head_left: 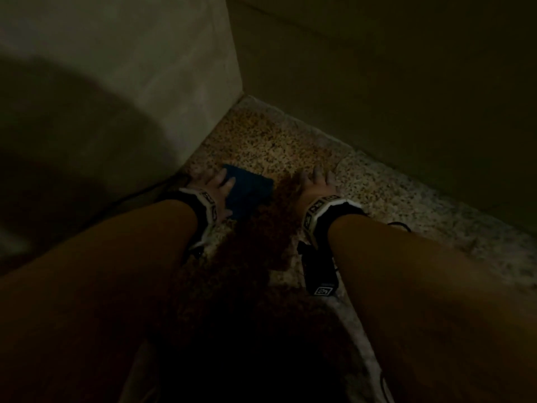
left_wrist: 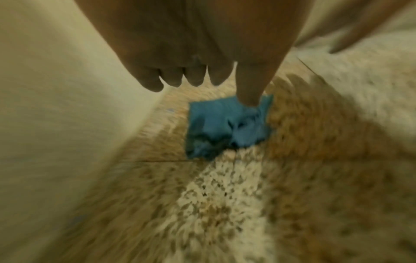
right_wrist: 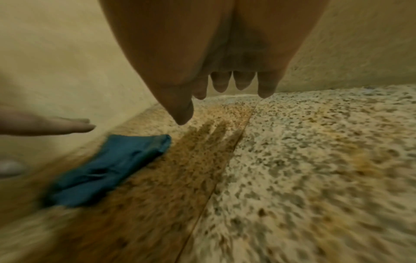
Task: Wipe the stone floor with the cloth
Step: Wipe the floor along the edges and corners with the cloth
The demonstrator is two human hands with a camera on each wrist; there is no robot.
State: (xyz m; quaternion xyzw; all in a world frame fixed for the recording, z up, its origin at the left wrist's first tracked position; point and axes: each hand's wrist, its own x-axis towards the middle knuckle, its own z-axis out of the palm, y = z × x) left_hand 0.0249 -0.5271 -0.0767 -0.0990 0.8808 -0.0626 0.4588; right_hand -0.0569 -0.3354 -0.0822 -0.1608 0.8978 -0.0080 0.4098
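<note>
Cloth (left_wrist: 227, 124), blue, crumpled, lies on speckled stone floor (right_wrist: 315, 160) near wall (head_left: 130, 82) corner. Left hand (head_left: 216, 193) over cloth's left edge, fingers straight; contact uncertain, gripping nothing. Right hand (head_left: 315, 183) beside cloth, fingers spread, empty; touching floor or not: cannot tell

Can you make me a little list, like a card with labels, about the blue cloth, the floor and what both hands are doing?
Cloth: crumpled blue fabric cloth, lying on the floor near the wall corner
Floor: speckled beige stone floor, with a seam line across it
Left hand: left hand above the cloth's left edge, fingers straight; touching or not, cannot tell
Right hand: right hand spread open over bare floor, right of the cloth, holding nothing
Wall: plain pale plaster wall meeting at a corner
Light: dim, pictures blurry
</note>
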